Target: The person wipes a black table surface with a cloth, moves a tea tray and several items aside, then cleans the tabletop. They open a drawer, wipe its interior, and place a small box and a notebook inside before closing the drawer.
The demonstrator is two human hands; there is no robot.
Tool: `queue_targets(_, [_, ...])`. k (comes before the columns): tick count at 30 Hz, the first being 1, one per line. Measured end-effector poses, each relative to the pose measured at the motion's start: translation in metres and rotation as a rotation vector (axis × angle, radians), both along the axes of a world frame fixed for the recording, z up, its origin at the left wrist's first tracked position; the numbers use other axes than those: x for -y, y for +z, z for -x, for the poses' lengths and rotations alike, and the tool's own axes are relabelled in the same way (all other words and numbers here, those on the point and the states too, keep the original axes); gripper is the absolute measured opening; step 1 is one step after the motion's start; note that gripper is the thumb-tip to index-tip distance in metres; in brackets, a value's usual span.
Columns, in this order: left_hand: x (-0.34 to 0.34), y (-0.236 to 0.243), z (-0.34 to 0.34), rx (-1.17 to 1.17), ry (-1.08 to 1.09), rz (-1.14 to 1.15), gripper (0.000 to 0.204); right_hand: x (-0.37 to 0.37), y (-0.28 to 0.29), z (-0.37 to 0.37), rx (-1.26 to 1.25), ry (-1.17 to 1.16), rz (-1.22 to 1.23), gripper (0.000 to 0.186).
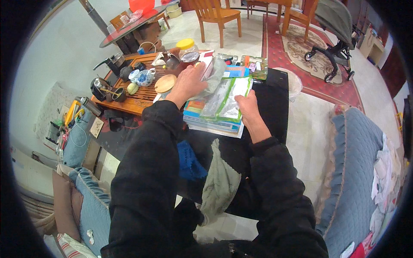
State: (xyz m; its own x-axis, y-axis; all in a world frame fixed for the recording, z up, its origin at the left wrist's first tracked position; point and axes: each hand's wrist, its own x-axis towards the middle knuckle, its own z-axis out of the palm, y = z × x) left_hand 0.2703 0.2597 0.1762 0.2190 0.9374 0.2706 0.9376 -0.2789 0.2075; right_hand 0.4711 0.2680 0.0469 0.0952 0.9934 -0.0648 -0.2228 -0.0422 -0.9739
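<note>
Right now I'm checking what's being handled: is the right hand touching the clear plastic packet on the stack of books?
Touching. The head view shows the right hand lying on the lower edge of the clear plastic packet, fingers pressed flat on it, no gap.

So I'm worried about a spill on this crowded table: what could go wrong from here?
The left hand works close to the yellow-lidded jar and the small teapot; a wide move might knock them. The stack of books under the right hand sits near the edge of the black table, so the clear packets could slide off.
</note>
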Motion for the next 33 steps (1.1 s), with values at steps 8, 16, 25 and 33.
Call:
queue_targets(8, [0.014, -0.002, -0.008, -0.053, -0.035, -0.073, 0.055, -0.009, 0.02, 0.027, 0.467, 0.076, -0.151, 0.041])
queue_targets(16, [0.04, -0.028, -0.027, -0.068, -0.082, -0.218, 0.055, -0.029, 0.003, 0.025, 0.751, -0.058, -0.16, 0.038])
queue_targets(25, [0.021, -0.039, -0.021, 0.184, -0.02, -0.091, 0.053, -0.006, 0.02, 0.014, 0.904, -0.093, -0.273, 0.04])
queue_targets(33, [0.019, -0.032, -0.022, -0.092, 0.18, -0.113, 0.061, 0.027, 0.007, 0.011, 0.576, 0.064, -0.293, 0.043])
